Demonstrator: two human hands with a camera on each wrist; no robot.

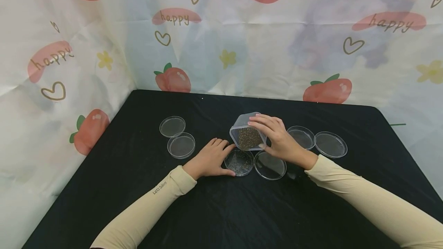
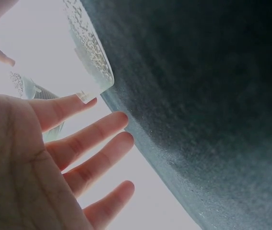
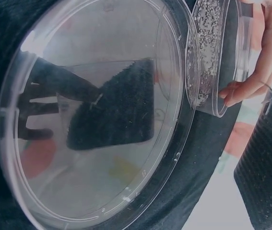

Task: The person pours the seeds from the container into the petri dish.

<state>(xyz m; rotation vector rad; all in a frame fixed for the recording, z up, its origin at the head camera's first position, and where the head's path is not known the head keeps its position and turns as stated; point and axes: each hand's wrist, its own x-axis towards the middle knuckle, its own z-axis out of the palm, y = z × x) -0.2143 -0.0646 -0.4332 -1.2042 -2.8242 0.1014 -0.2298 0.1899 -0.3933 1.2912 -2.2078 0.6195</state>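
Note:
My right hand (image 1: 282, 141) grips a clear plastic tub (image 1: 242, 121) from its right side. The tub is tipped on its side, its mouth low over a petri dish (image 1: 239, 163) in the middle of the table. Brown grains (image 1: 250, 138) are heaped inside the tub, and pale specks lie scattered in the dish. My left hand (image 1: 211, 160) lies at the left of this dish, thumb and index finger at its rim. In the left wrist view its fingers (image 2: 88, 139) are straight and spread. A second petri dish (image 1: 270, 167) sits just right, large in the right wrist view.
Two overlapping petri dishes, one behind (image 1: 172, 126) and one in front (image 1: 181, 146), lie to the left. Two more, a nearer-centre dish (image 1: 300, 136) and a far-right dish (image 1: 331, 145), sit to the right. Black cloth (image 1: 221, 210) covers the table; a printed curtain (image 1: 214, 41) rises behind.

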